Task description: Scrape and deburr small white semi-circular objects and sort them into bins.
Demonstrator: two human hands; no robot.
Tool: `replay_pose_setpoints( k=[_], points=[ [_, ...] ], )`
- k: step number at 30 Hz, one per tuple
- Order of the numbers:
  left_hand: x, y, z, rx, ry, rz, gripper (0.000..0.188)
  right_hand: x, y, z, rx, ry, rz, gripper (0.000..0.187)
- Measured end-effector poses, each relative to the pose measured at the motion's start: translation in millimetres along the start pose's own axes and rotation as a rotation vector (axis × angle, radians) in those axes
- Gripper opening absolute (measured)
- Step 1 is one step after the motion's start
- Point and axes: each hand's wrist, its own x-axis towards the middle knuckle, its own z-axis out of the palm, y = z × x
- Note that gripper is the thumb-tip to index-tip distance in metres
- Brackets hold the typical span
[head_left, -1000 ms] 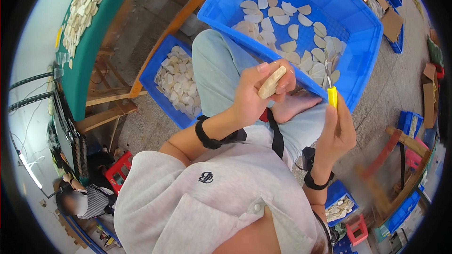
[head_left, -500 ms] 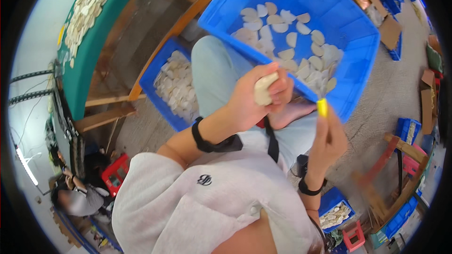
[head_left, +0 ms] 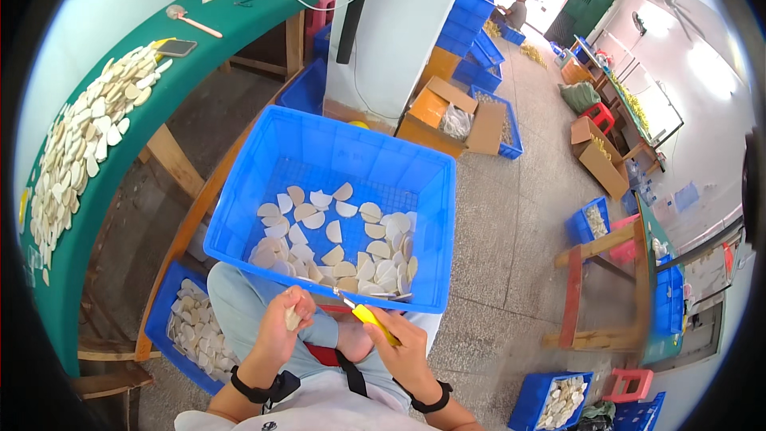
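Note:
My left hand (head_left: 276, 334) is closed around a pale, cream-coloured piece (head_left: 293, 319); the fingers cover most of it. In my right hand (head_left: 405, 351) is a yellow-handled tool (head_left: 367, 315) with a thin metal tip, pointing up and left toward the left hand but apart from it. The tip is too small to tell its kind. Both hands are above my lap, at the near edge of a large blue bin (head_left: 231, 259). Inside the bin, flat half-round pale pieces (head_left: 333, 231) lie scattered, piled thickest along the near side.
Left stands a green-topped table (head_left: 60, 291) with a heap of pale pieces (head_left: 96, 124), a phone (head_left: 176, 48) and a pink-handled brush (head_left: 195, 22). A smaller blue bin (head_left: 159, 335) of pieces sits below left. Cardboard boxes (head_left: 435, 116) and wooden-framed tables (head_left: 602, 339) stand to the right.
My view has tilted up, showing more of the room. The hands, earlier raised close to me, now appear lower, near the bin's edge. Both hands keep their hold.

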Motion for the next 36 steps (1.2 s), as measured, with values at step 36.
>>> replay_pose_setpoints(
  k=[36],
  points=[
    [19,-10,4,0.030,0.033,0.104,0.029,2,-8,1,-0.034,0.083,-0.095,0.029]
  ],
)
